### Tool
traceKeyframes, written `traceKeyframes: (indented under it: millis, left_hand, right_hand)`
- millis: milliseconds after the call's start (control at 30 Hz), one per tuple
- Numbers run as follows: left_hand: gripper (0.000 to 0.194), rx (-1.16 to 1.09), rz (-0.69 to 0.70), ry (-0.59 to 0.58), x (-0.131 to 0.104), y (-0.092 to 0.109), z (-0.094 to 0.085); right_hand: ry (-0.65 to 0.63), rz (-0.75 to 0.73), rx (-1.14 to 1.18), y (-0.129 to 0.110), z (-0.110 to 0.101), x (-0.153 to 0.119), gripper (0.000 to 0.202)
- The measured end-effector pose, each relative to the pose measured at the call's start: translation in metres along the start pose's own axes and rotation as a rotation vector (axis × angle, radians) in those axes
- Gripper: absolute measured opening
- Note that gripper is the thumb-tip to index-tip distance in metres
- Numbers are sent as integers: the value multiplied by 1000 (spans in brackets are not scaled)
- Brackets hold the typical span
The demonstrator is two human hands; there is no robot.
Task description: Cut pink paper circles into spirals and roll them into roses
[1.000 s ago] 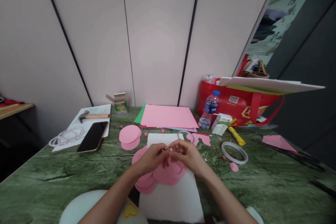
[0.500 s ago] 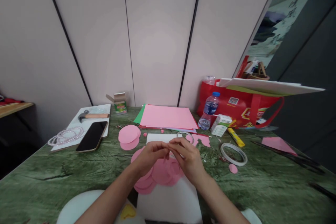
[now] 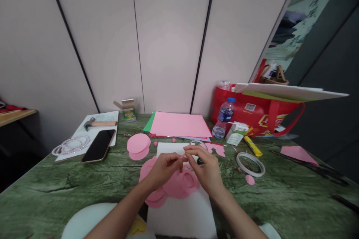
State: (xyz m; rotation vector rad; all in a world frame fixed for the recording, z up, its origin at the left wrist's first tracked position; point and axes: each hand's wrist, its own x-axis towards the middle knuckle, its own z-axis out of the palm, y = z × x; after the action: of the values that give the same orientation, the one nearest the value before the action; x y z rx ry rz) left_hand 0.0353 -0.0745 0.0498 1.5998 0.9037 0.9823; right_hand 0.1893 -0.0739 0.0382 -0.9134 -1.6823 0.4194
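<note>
My left hand (image 3: 166,167) and my right hand (image 3: 206,168) meet fingertip to fingertip, both closed in a pinch. A small pink paper piece (image 3: 183,157) is held between them, its shape mostly hidden by the fingers. Right below, overlapping pink paper circles (image 3: 157,198) lie on a white board (image 3: 182,216). One small pink ring shape (image 3: 188,180) rests on those circles, close to my right hand. Farther left sits a separate stack of pink circles (image 3: 138,145).
Behind are pink sheets (image 3: 181,124), a water bottle (image 3: 223,119) and a red bag (image 3: 252,110). Tape (image 3: 250,164), a glue stick (image 3: 252,146) and scissors (image 3: 311,166) lie right. On the left are a phone (image 3: 99,146), hammer (image 3: 101,123) and beads (image 3: 71,145).
Both hands have shifted slightly right, still pinching together. More of the small pink piece shows between the fingers, and the ring shape below is more exposed.
</note>
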Motion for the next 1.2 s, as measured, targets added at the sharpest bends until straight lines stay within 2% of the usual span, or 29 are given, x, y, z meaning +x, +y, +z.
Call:
traceKeyframes:
  millis: [133,233,433,533,600,833,1200]
  left_hand:
    - [32,36,19,-16,0,-4,0]
    - [36,53,33,-23,0,-4,0]
    - [38,66,12,-57,0,-6,0]
    - [37,47,5,-72,1,-7,0]
    - [37,40,17,-72,0,-6,0]
    - [35,31,22,-79,-1,-1,0]
    - [36,34,22,-87,0,1,0]
  right_hand:
    - [-27,231,195,-1,-2,1,12]
    - [-43,317,292,-2,-2,2,16]
    - [-100,381,337,0,-5,6,21]
    - [-55,421,429,2,-6,7,27]
    - [-24,428,408,4,-7,8,29]
    - [-139,445,456,5,-11,10,24]
    - [-177,467,528,7,-18,13,12]
